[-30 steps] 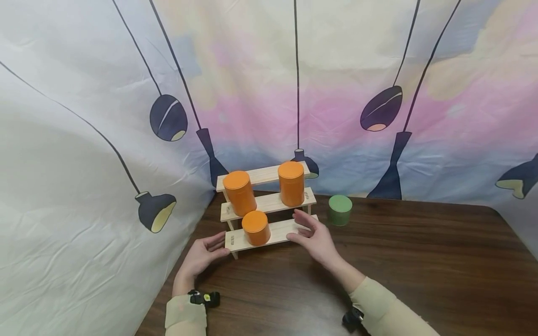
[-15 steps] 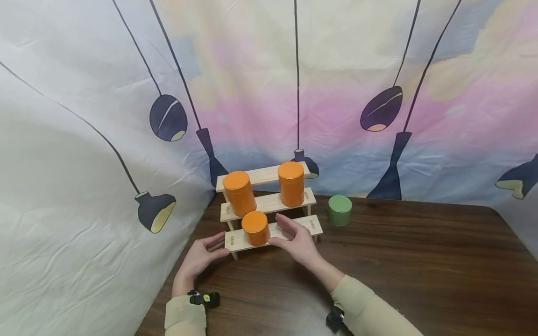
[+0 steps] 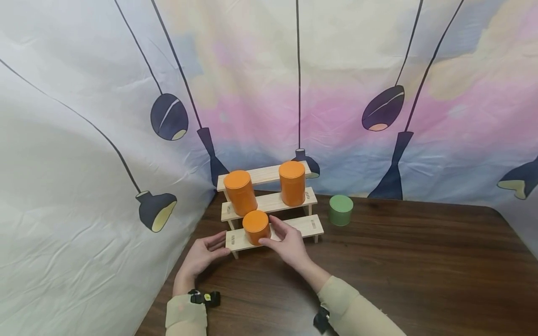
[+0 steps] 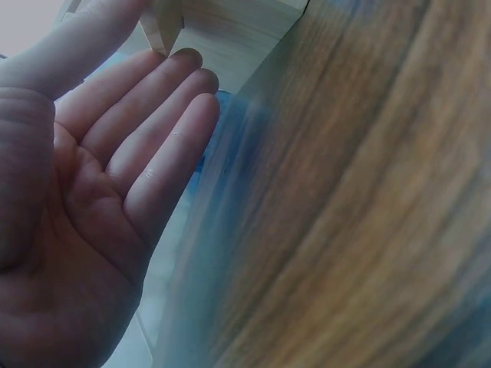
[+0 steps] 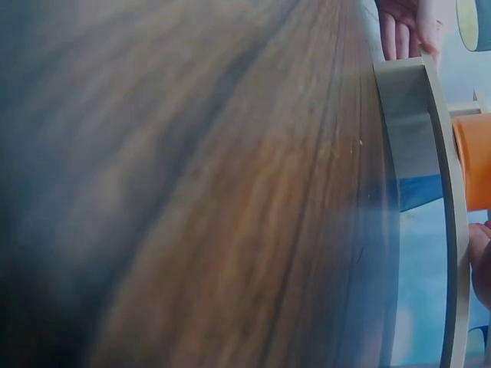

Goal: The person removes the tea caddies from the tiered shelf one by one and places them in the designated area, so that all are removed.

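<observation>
A short orange tin [image 3: 257,228] stands on the lowest board of the three-tier wooden stand [image 3: 308,224]. My right hand [image 3: 290,242] reaches in from its right, thumb at the tin's front and fingers beside its back right. In the right wrist view a narrow gap shows between my thumb [image 5: 481,264] and the tin. My left hand [image 3: 201,254] touches the left end of that board with thumb and fingertips. Its fingers [image 4: 149,172] look nearly straight in the left wrist view. Two tall orange tins [image 3: 241,193] [image 3: 293,184] stand on the middle board.
A green tin [image 3: 341,211] stands on the dark wooden table [image 3: 420,266], right of the stand. Behind the table hangs a cloth [image 3: 336,116] printed with pendant lamps. Another pale cloth wall [image 3: 84,210] runs along the left side.
My right hand has moved left along the lowest board, from its right end to the short orange tin. The left hand stays at the board's left end, and the tins keep their places.
</observation>
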`<state>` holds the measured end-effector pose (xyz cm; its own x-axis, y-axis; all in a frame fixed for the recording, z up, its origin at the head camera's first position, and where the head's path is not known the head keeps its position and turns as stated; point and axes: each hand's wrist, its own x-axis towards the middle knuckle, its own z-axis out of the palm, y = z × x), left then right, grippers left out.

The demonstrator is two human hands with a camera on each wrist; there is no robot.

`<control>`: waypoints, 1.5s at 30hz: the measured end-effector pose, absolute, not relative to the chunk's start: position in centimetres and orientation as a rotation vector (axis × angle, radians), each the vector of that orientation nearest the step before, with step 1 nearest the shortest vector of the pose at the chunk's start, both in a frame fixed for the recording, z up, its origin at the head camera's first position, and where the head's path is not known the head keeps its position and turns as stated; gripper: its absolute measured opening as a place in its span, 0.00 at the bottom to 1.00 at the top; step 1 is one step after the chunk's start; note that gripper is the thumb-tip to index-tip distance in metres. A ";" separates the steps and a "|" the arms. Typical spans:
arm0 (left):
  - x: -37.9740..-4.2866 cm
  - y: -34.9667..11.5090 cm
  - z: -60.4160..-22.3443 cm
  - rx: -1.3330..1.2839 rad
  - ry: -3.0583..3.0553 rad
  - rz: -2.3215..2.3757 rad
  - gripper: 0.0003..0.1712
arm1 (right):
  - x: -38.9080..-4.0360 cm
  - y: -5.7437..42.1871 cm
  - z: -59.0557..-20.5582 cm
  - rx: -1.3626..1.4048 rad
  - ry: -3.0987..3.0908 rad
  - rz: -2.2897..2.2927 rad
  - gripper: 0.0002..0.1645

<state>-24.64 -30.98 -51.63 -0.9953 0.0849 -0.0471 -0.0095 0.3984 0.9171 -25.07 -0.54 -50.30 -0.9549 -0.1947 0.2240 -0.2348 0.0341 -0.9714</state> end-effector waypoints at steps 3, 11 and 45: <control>-24.8 -31.0 -51.8 0.060 2.552 1.680 0.44 | -25.0 -0.9 -50.1 0.456 -2.242 2.089 0.47; -25.1 -31.0 -51.8 0.046 2.554 1.676 0.45 | -24.9 -1.3 -49.9 0.444 -2.255 2.032 0.49; -24.9 -31.1 -52.0 0.047 2.570 1.649 0.45 | -24.5 -2.7 -49.4 0.335 -2.265 1.968 0.45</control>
<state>-24.92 -31.11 -51.98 -0.9957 0.0733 -0.0575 -0.0217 0.4176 0.9084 -24.52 -2.70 -49.39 -0.9681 -0.0862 0.2354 -0.2451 0.1290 -0.9609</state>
